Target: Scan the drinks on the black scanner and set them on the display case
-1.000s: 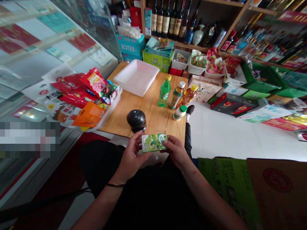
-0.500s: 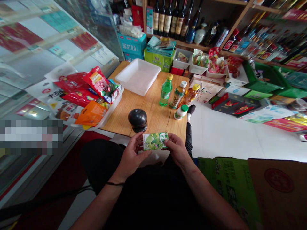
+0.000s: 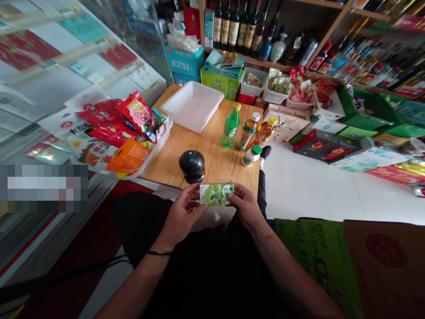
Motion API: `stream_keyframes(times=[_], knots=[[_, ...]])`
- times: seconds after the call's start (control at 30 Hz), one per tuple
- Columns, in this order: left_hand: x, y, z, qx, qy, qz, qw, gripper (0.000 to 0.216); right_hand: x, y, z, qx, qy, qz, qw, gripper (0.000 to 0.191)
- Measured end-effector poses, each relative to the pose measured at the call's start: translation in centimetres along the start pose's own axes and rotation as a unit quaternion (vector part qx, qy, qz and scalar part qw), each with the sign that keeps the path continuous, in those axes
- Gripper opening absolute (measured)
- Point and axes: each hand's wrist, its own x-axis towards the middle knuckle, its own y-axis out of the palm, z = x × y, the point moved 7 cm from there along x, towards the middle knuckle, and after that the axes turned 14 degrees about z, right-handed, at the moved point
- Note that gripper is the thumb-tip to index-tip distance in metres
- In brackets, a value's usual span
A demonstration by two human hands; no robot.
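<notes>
Green carton held flat over lap at near edge of wooden table — left hand and right hand pinch opposite ends, printed face up, probably for reading. Black round object just beyond.

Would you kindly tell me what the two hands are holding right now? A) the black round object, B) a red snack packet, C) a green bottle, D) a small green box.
D: both the left hand and right hand grip the ends of a small green box.
</notes>
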Motion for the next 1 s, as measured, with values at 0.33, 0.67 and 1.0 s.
stream_keyframes(times=[0.33, 0.67, 1.0], knots=[[-0.1, -0.3, -0.2, 0.0, 0.01, -0.011, 1.0, 0.064, 0.2, 0.2, 0.0, -0.011, -0.016, 0.006, 1.0, 0.04], [-0.2, -0.6, -0.5, 0.025, 0.007, -0.021, 0.999, 0.056, 0.1, 0.2, -0.1, -0.008, -0.017, 0.007, 1.0, 0.039], [-0.3, -1.2, -0.7, 0.021, 0.01, -0.03, 0.999, 0.06, 0.3, 0.9, 0.4, -0.009, -0.021, 0.015, 1.0, 0.04]])
